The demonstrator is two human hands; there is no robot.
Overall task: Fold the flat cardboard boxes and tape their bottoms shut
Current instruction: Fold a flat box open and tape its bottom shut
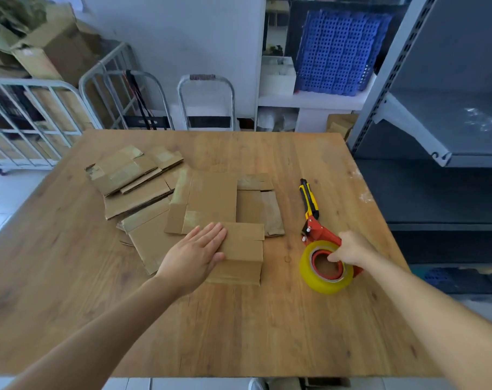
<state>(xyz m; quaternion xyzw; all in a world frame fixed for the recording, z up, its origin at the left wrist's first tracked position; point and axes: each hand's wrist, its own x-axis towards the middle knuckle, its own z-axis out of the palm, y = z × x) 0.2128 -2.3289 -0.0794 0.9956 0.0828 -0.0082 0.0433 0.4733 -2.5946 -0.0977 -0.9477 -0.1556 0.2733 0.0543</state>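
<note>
Left hand, fingers released, presses the flat brown cardboard box left of the red-framed yellow tape dispenser; right hand fingers grasp it. Square the box before taping.

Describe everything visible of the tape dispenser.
The tape dispenser has a red frame and carries a thick roll of yellowish clear tape on a red hub. It lies on the wooden table, right of the cardboard, head toward a knife. The right hand grips it at the roll.
</note>
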